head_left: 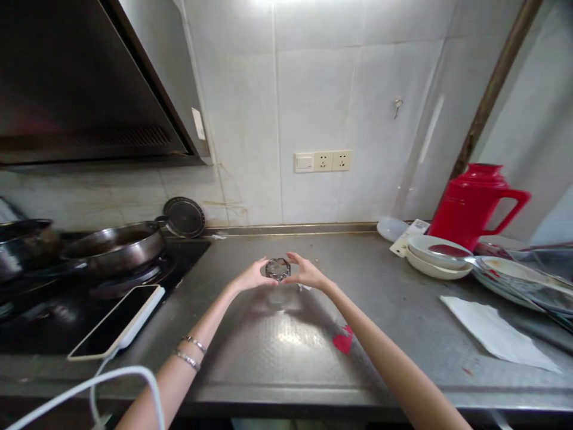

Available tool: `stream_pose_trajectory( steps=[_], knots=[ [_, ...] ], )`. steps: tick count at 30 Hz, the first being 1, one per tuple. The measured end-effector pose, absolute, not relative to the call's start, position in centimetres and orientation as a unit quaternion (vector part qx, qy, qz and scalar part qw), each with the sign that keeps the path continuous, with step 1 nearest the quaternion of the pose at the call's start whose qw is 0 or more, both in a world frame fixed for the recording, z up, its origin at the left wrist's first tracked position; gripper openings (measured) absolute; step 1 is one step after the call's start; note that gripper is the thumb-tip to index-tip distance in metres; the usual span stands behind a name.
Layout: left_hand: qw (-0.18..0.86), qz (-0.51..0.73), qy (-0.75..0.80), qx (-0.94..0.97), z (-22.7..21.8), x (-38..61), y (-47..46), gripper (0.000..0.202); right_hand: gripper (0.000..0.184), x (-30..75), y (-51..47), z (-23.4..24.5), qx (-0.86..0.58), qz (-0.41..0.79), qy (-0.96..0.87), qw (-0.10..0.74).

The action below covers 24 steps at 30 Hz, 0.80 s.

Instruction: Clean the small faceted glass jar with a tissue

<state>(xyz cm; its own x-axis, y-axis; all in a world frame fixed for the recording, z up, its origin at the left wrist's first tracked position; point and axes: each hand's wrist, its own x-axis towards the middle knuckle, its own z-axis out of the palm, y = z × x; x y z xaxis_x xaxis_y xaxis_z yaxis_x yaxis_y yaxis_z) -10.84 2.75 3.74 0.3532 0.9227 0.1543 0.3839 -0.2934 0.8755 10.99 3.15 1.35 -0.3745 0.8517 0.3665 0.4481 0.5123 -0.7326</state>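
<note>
A small round glass dish (277, 269), dark and see-through with a faceted rim, is held between my two hands over the middle of the metal countertop (286, 370). Thumb and fingers of my left hand (253, 276) curve around its left side. My right hand (308, 272) grips the opposite side in the same way. Whether the dish's base touches the counter I cannot tell. Just under my right hand lies a small white scrap (304, 287). A red heart-shaped piece (342, 341) sits on the counter beside my right forearm.
On the left, a steel pan (114, 248) stands on the black stove (58, 322), with a phone (119, 319) on a white cable at its edge. To the right are a red thermos (470, 206), stacked bowls (436, 266), plates (528, 280) and a white paper sheet (496, 331).
</note>
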Motion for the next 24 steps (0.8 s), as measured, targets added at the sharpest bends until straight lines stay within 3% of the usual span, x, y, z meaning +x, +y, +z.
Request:
stream_pose_trajectory(
  steps=[11, 15, 24],
  knots=[
    [0.327, 0.285, 0.557, 0.708, 1.6, -24.6, 2.0, 0.086, 0.101, -2.5, 4.3, 0.2, -0.362, 0.298, -0.812, 0.349],
    [0.307, 0.224, 0.594, 0.709, 1.0, -26.7, 1.8, 0.096, 0.102, -4.6, 4.3, -0.6, -0.359, 0.317, -0.811, 0.335],
    [0.289, 0.202, 0.604, 0.715, 0.1, -28.1, 1.8, 0.098, 0.102, -6.2, 4.3, -1.6, -0.367, 0.322, -0.807, 0.331]
  ],
)
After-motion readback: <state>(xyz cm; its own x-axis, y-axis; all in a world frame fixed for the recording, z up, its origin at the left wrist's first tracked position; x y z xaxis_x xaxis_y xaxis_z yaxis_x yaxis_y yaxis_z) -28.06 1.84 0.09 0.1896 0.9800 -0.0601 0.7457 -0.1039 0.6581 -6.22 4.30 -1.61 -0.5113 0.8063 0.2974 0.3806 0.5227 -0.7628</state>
